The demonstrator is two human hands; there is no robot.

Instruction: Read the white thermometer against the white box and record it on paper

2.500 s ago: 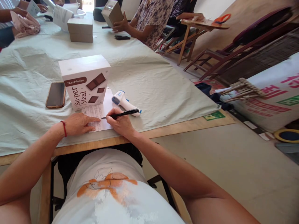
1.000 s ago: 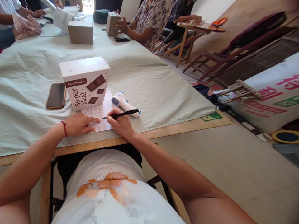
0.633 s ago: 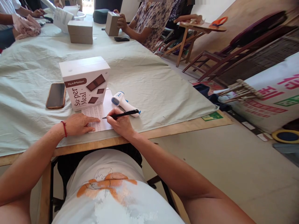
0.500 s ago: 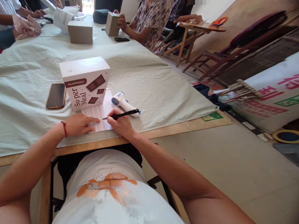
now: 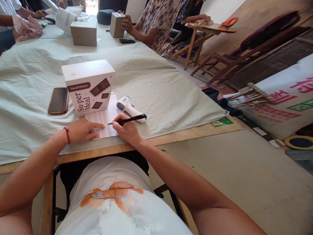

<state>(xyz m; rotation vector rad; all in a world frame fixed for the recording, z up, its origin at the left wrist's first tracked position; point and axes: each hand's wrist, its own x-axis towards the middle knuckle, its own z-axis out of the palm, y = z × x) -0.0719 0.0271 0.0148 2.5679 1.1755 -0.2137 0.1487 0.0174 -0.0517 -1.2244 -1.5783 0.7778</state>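
Note:
My left hand lies on the left part of a sheet of paper, its index finger stretched out over rows of small print. My right hand grips a black pen, the tip at the paper just right of that finger. A white NutriMotion box stands upright on the far part of the sheet and hides some of it. Beside the paper, behind my right hand, a white and blue infrared thermometer lies on the cloth. Left of the box rests a phone.
Pale cloth covers the table up to its wooden edge. Farther back stands a cardboard box. A co-worker's hand holds another box. Chairs and a printed white sack are on the right.
Hardly anything differs. The pen tip sits a touch farther right, while my left hand and the box stay in place.

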